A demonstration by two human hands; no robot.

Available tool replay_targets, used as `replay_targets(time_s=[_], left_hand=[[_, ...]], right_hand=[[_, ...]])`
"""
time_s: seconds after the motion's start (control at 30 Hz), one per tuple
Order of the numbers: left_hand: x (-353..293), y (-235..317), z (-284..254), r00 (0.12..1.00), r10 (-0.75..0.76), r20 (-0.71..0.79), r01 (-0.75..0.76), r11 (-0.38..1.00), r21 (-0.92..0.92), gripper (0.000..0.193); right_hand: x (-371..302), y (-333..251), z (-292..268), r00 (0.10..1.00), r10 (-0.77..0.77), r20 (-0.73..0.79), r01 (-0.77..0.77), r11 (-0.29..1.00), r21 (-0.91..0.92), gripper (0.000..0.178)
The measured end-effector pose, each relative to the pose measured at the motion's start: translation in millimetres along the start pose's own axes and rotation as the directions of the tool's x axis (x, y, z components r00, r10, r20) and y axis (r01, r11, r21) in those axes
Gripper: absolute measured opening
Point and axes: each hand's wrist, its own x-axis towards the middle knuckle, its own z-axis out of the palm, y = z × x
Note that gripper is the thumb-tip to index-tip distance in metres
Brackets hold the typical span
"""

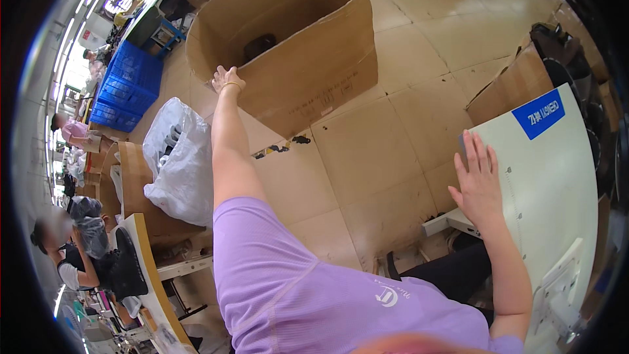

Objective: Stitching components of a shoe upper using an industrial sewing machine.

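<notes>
The left hand (228, 80) is reaching far forward with the arm almost straight, and a thin yellowish band is circling its wrist. Its fingers are spreading a little and bending; I cannot tell if they are gripping the rim or only hovering at it. This rim is belonging to the large, open-topped brown cardboard box (314, 82), which is standing on the floor, extending to the right of this hand and away beyond it. Inside the box, a dark rounded item (261, 46) is lying just to the right of the left hand and slightly farther; its kind is not clear.

The right hand (480, 183) is resting open, palm down, on the left edge of the pale, smooth tabletop (547, 177). A blue rectangular label (538, 113) is showing on this surface, ahead and right of the right hand. Nearer to the body than the left hand, and to its left, a crumpled white plastic bag (180, 174) is standing. Farther left of this hand, blue plastic crates (131, 78) are sitting.
</notes>
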Motion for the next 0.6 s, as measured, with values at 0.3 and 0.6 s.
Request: replay_targets(time_s=[0.3,0.6], left_hand=[[-60,1,34,0.868,0.377,-0.322,-0.331,0.925,0.189,0.015],[-262,107,-16,0.733,0.665,-0.144,-0.631,0.744,0.221,0.009]], right_hand=[[-5,1,5,1.000,-0.005,-0.010,0.005,1.000,0.011,0.059],[-12,-2,9,0.996,-0.029,-0.090,0.033,0.999,0.042,0.049]])
